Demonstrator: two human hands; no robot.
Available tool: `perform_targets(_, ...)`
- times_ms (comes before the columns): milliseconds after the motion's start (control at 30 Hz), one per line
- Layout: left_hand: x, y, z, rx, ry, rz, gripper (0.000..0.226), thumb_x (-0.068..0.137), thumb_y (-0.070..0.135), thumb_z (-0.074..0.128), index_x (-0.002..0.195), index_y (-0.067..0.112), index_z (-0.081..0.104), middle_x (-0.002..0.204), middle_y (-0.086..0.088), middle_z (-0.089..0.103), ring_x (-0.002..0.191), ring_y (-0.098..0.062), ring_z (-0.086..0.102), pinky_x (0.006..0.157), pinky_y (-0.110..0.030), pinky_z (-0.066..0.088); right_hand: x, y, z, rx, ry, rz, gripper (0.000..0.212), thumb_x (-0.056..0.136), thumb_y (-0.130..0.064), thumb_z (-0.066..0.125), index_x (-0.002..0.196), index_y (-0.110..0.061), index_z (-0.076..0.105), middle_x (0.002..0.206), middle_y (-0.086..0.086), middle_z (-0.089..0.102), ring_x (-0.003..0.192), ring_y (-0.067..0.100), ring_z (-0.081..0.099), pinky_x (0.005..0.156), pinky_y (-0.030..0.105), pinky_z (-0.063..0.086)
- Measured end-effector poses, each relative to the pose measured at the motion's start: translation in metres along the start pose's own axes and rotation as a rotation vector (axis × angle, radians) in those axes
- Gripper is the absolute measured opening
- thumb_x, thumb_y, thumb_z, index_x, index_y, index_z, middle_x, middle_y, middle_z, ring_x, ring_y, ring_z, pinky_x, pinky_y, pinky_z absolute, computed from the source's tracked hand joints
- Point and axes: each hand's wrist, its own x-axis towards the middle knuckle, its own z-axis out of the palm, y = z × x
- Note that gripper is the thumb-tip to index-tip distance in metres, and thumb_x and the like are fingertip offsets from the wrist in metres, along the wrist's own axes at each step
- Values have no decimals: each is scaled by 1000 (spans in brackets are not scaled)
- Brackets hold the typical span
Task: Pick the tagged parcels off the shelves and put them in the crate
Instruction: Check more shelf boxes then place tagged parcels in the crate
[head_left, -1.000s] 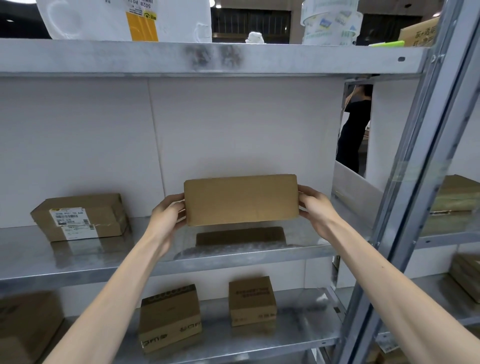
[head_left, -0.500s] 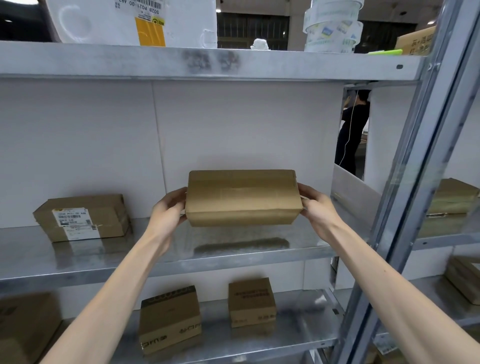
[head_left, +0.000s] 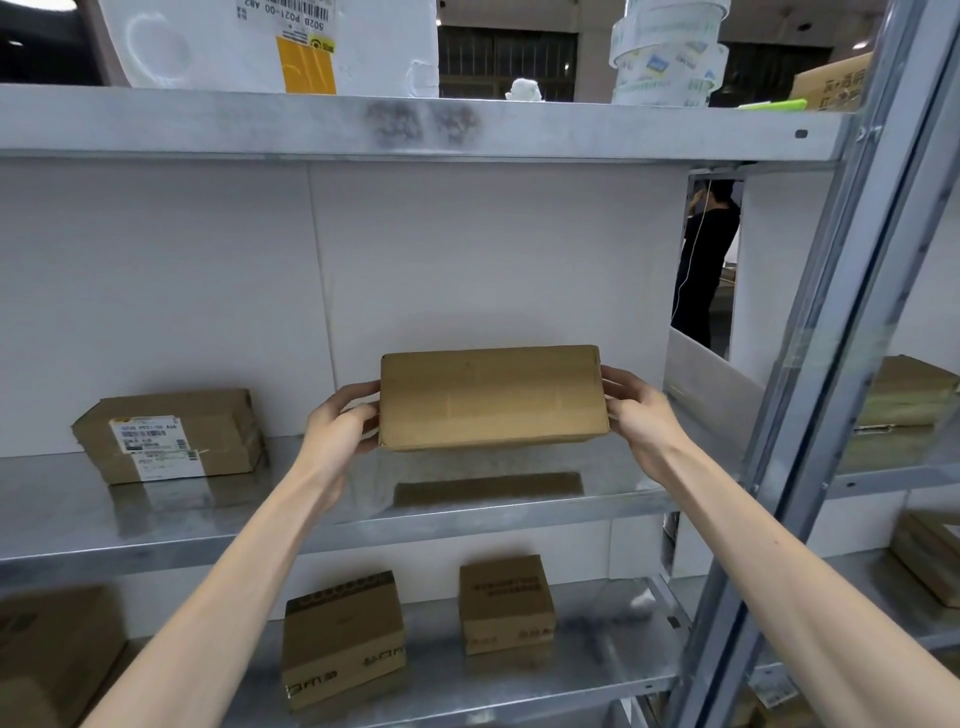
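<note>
A plain brown cardboard parcel (head_left: 491, 397) hangs in the air above the middle metal shelf (head_left: 332, 514), held flat side toward me. My left hand (head_left: 340, 423) grips its left end and my right hand (head_left: 641, 415) grips its right end. No label shows on the face I see. A second brown parcel (head_left: 171, 436) with a white printed label lies on the same shelf to the left. The crate is not in view.
Two small brown boxes (head_left: 343, 639) (head_left: 506, 603) stand on the lower shelf. A white package and tape rolls (head_left: 667, 52) sit on the top shelf. A steel upright (head_left: 810, 415) runs down the right. More boxes fill the neighbouring bay. A person in black stands behind the shelving.
The parcel has been turned in both hands, from its broad face to a tilted view and back to a flat face, staying lifted over the shelf.
</note>
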Motion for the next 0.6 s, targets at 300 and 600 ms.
perform_targets(300, 3, 4, 3, -68, 26, 17, 17, 96, 3, 47, 90, 15, 58, 100, -7, 70, 94, -22, 65, 77, -31, 52, 6, 2, 2, 94, 25, 22, 32, 98, -1, 49, 127, -6, 61, 119, 10, 70, 115, 25, 65, 94, 36, 54)
perform_targets(600, 1, 5, -1, -68, 44, 99, 34, 97, -1, 46, 125, 12, 59, 121, -1, 67, 110, -17, 64, 84, -32, 53, 1, 3, 7, 54, -80, -25, 50, 89, 11, 51, 134, -10, 60, 120, 4, 71, 114, 16, 66, 92, 28, 54)
